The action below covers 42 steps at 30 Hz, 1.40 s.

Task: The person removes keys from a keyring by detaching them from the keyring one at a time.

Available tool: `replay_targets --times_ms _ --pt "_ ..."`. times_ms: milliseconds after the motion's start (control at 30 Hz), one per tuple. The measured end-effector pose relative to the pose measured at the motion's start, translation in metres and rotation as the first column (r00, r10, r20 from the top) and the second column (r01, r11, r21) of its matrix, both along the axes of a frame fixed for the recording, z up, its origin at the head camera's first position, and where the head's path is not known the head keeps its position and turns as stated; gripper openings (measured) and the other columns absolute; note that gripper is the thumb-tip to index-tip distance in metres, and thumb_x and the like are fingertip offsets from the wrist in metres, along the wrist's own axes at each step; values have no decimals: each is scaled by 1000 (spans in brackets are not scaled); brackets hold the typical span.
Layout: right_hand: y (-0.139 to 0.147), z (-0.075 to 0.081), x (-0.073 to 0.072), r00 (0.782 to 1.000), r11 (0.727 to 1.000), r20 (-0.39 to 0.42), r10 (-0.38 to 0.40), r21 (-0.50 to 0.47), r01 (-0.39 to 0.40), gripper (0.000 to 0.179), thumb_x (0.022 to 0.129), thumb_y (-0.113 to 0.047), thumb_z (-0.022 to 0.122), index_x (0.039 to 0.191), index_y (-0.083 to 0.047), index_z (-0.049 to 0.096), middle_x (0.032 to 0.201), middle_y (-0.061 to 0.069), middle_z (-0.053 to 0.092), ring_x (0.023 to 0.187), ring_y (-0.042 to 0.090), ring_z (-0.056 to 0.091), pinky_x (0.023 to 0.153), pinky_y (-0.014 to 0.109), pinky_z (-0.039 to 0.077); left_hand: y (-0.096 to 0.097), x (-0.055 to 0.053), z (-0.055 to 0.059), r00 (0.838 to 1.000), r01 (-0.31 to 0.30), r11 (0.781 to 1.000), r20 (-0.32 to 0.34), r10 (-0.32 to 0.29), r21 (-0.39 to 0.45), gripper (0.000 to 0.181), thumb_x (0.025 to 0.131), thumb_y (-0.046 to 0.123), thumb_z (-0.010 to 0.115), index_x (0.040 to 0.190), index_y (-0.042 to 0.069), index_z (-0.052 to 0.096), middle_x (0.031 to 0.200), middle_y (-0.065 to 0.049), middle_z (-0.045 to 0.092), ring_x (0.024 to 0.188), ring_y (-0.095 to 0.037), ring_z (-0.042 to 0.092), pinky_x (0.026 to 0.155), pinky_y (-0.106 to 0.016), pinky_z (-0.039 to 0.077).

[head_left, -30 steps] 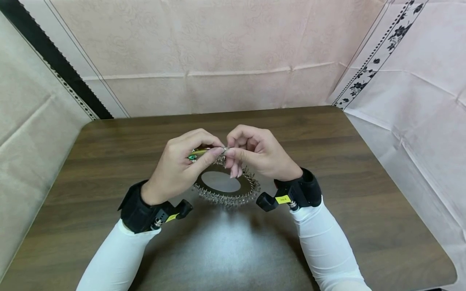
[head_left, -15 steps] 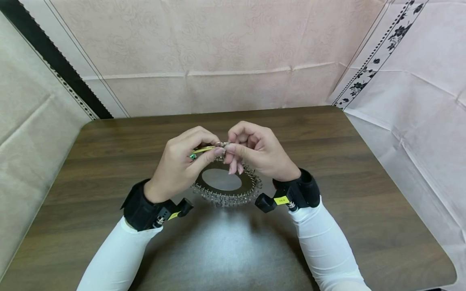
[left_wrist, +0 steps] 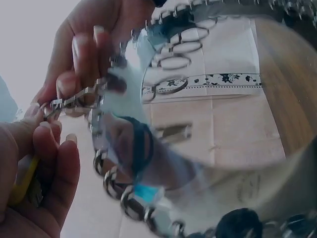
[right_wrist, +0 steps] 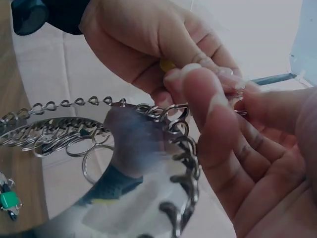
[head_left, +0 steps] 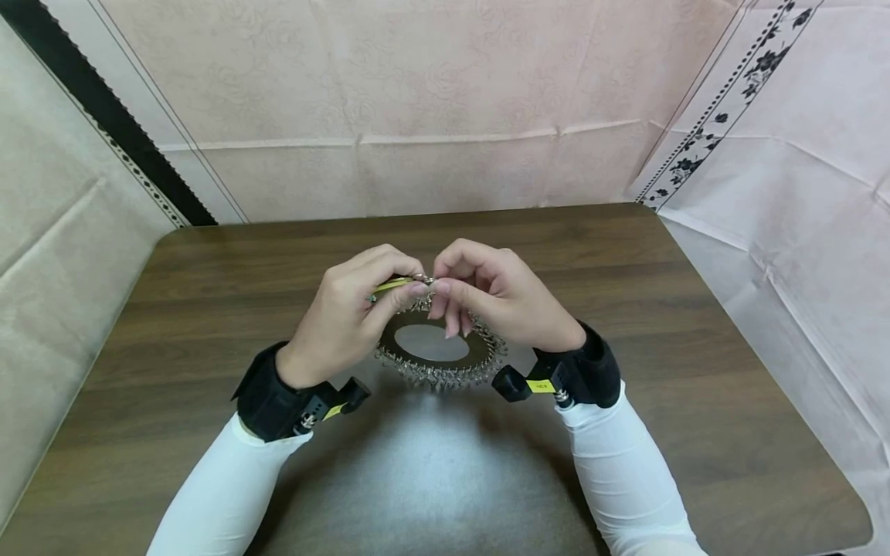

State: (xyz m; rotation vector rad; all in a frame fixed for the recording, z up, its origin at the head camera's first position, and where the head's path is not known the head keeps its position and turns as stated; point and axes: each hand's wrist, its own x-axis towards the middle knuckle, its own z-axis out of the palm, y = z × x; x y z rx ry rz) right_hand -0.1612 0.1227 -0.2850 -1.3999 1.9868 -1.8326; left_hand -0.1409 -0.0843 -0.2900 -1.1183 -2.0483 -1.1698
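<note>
A mirror-like ring-shaped metal rack [head_left: 480, 353] stands at mid-table, its rim lined with small metal hooks and several hanging rings. Above its far rim, my left hand [head_left: 341, 309] pinches a small metal chain [left_wrist: 72, 100] between thumb and index finger. A yellow strip [head_left: 393, 284] shows inside that hand, mostly covered by the fingers. My right hand [head_left: 497, 297] pinches the chain's links from the other side, fingertips meeting the left ones; its other fingers hang over the rack's edge. The exact link held is hidden by the fingertips.
The rack's many hooks [right_wrist: 185, 158] crowd close under both hands. A green charm with metal [right_wrist: 9, 199] shows at lower left in the right wrist view. The brown wooden table [head_left: 292, 262] meets pale cloth walls [head_left: 431, 100] at its back and sides.
Both hands keep pinching the small piece and shift slightly. The yellow strip is turned a little and more covered. The rack appears slightly farther right.
</note>
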Motion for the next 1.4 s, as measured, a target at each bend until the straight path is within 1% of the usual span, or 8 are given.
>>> replay_targets --times_ms 167,267,433,600,767,967,1100,1400 --pt "1 0 1 1000 999 3 3 34 -3 7 97 -4 51 95 2 51 69 10 60 49 20 55 44 35 48 -2 -1 0 999 30 999 13 -30 -19 8 86 4 65 94 5 65 88 -1 61 81 -8 53 71 -23 45" --pt "0 -1 1 1000 1000 23 9 29 -10 8 97 -5 50 95 3 51 68 11 60 49 20 55 45 35 48 -2 -2 0 999 30 999 10 -30 -18 9 87 3 65 95 5 65 88 0 61 80 -8 52 71 -23 44" --pt "-4 -2 2 999 1000 50 4 -9 -3 7 97 -2 49 96 4 50 70 16 60 52 24 58 48 37 51 -2 -4 0 1000 4 1000 -7 -5 -2 8 87 4 65 95 6 65 90 2 61 81 -7 52 71 -24 44" --pt "-7 -3 2 1000 999 14 -18 -35 18 7 97 0 49 94 6 50 69 17 59 53 25 59 49 37 51 -2 -6 -1 1000 -4 999 -27 5 41 6 89 4 63 93 4 67 89 -1 65 82 -9 55 70 -25 45" --pt "-8 -5 0 1000 997 -3 -25 -67 25 7 97 -1 48 95 5 51 69 14 59 52 24 59 47 38 50 -2 -7 -3 1000 1 995 -13 0 99 7 90 1 61 92 3 68 87 -3 65 77 -9 55 66 -25 45" --pt "-10 -7 -2 999 993 -8 -40 -108 39 10 98 -4 49 96 6 50 68 16 59 51 25 58 44 39 47 -2 -6 -4 1000 8 999 24 -9 50 8 94 4 56 97 3 62 89 -2 60 79 -10 51 70 -27 44" --pt "-13 -7 -2 998 987 -7 -58 -150 56 11 98 -5 48 96 6 48 68 17 59 51 27 57 42 39 45 -1 -4 -4 999 -7 1000 42 6 11 9 97 6 52 102 4 60 91 -1 57 81 -9 50 71 -27 44" --pt "-17 -8 -1 996 967 57 -65 -243 77 14 99 -7 48 96 6 46 69 11 62 51 27 56 42 38 43 1 -9 -5 999 -32 997 -11 33 77 8 91 4 60 97 4 65 90 -3 64 79 -10 53 68 -26 44"
